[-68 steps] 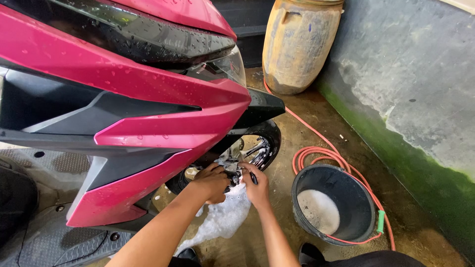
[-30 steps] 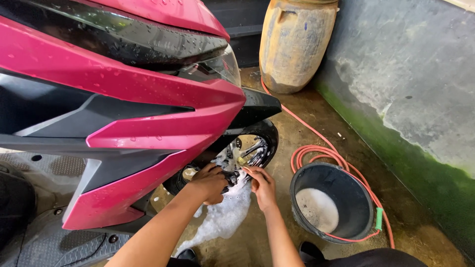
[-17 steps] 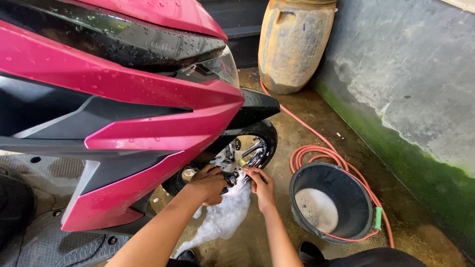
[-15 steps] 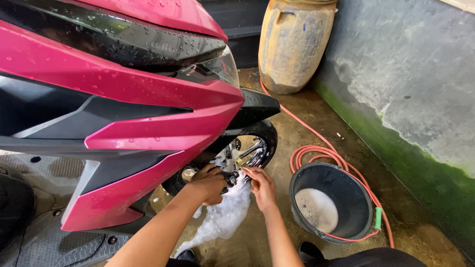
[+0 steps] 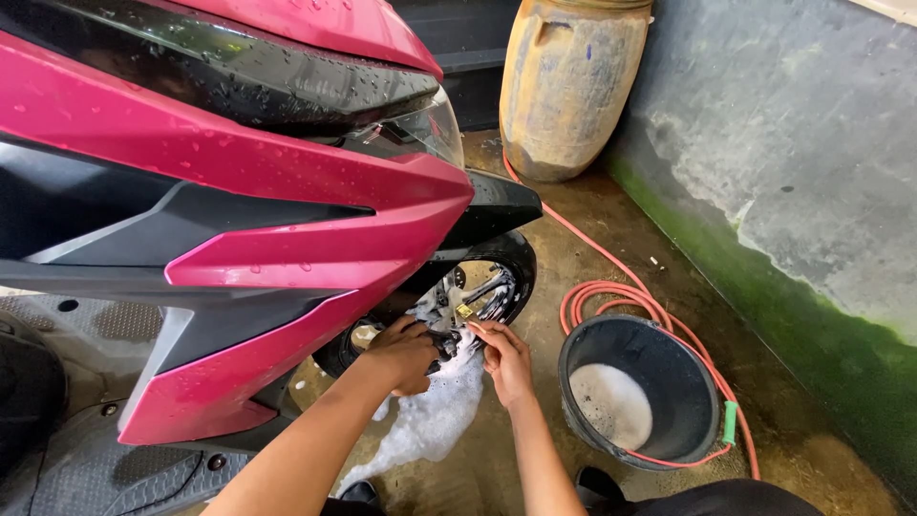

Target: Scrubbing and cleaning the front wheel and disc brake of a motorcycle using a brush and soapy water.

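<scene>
There is only one view, from a camera on the person's head. It looks down and forward, over the person's own two arms. It is close to the pink scooter point(image 5: 287, 220), which fills the left and top of the picture. The front wheel point(image 5: 482, 287) sits near the middle. On the right, a bit farther off, are the black bucket point(image 5: 659, 449), the wet floor point(image 5: 592, 239) and the wall point(image 5: 793, 162).

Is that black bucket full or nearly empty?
Nearly empty: the upright black bucket shows only shallow soapy water across its bottom, with bare walls above.
</scene>
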